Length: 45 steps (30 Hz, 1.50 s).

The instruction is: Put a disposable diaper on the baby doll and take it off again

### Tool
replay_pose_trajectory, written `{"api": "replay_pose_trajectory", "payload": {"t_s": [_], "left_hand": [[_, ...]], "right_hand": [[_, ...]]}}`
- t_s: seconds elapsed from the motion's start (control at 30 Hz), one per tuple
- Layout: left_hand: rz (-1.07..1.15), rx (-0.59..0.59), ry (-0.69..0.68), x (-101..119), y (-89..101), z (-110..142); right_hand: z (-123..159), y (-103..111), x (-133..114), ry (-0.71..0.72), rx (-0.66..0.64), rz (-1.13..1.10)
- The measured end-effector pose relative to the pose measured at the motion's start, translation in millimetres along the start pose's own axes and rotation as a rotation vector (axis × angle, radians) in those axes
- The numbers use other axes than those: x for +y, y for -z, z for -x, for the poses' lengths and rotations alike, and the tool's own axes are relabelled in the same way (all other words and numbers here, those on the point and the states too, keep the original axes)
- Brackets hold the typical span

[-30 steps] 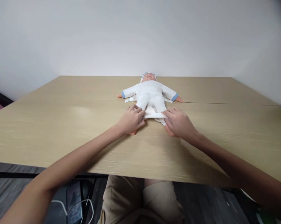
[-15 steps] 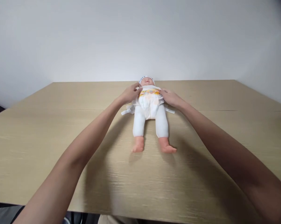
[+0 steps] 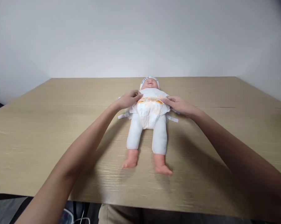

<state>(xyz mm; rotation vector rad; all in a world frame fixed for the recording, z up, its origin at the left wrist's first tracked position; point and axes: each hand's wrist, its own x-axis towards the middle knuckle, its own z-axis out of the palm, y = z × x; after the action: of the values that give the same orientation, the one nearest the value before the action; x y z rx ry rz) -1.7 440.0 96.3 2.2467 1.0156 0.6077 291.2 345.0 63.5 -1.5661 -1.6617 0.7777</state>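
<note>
The doll [image 3: 159, 137] lies face up on the table [image 3: 49, 140], feet toward you, with the diaper [image 3: 149, 115] drawn up over its belly and white tabs [image 3: 173, 119] spread beside both hips. Your left hand [image 3: 129, 99] and right hand [image 3: 179, 105] touch its upper corners, fingers loosely curled; you cannot tell whether either grip pinches the edge.
</note>
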Motion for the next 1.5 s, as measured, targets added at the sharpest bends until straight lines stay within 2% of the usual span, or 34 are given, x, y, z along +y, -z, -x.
{"api": "replay_pose_trajectory", "payload": {"t_s": [0.1,0.13,0.2,0.27,0.33,0.4,0.47,0.6,0.7,0.87,1.03,1.3,1.5], "left_hand": [[-0.13,0.257,-0.007,13.0,-6.9,-0.9],[-0.154,0.312,-0.051,19.3,-10.0,-0.1],[-0.196,0.34,-0.201,33.1,-17.5,3.6],[-0.23,0.264,-0.371,44.6,-26.9,8.9],[-0.265,0.115,-0.469,50.6,-37.1,14.4],[-0.313,-0.002,-0.494,50.3,-46.2,19.2],[-0.347,-0.046,-0.482,45.7,-52.2,22.6],[-0.36,-0.055,-0.474,34.5,-55.0,23.2],[-0.366,-0.061,-0.496,31.1,-55.2,20.7],[-0.367,-0.067,-0.466,35.8,-56.1,22.5],[-0.353,-0.093,-0.418,39.4,-54.2,26.8],[-0.316,-0.097,-0.438,35.4,-55.1,27.9],[-0.311,-0.112,-0.397,39.2,-52.2,32.0]], "right_hand": [[13.6,1.8,4.5,-0.045,0.16,0.194],[21.9,1.4,6.9,-0.052,0.219,0.261],[43.5,0.0,13.2,-0.047,0.311,0.408],[66.9,-1.4,21.5,-0.048,0.357,0.53],[85.2,-2.7,31.6,-0.071,0.368,0.585],[94.4,-3.8,42.0,-0.091,0.372,0.581],[95.3,-4.7,50.9,-0.116,0.379,0.563],[87.3,-4.6,60.0,-0.174,0.369,0.547],[84.8,-5.1,62.4,-0.167,0.384,0.556],[87.1,-7.3,64.0,-0.153,0.438,0.519],[84.5,-8.3,62.6,-0.167,0.407,0.516],[76.6,-3.9,63.5,-0.249,0.364,0.427],[77.3,2.2,64.6,-0.16,0.32,0.263]]}}
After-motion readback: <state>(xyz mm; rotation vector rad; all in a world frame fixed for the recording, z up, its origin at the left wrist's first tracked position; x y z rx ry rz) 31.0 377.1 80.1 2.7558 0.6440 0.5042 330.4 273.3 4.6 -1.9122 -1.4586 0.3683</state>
